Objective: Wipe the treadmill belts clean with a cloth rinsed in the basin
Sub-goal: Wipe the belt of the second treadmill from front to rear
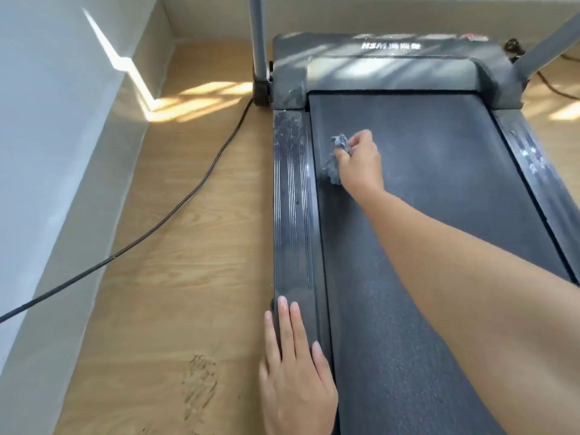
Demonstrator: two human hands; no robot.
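Cloth (337, 158) on dusty belt (439, 183), frame centre.
My right hand (361, 161) grips the crumpled grey cloth; left hand (295, 365) flat on the rail (292, 199).

One head-worn wide-angle camera looks forward and steeply down along the dark grey textured treadmill belt (439, 215), from its rear end toward the grey plastic motor cover (392, 62) near the top edge. It sits close: the left hand (295, 365) lies flat at the bottom edge, while the right hand (361, 161), gripping a crumpled blue-grey cloth (339, 141), reaches mid-frame. Pale wood-grain floor (188, 246) fills the left side.
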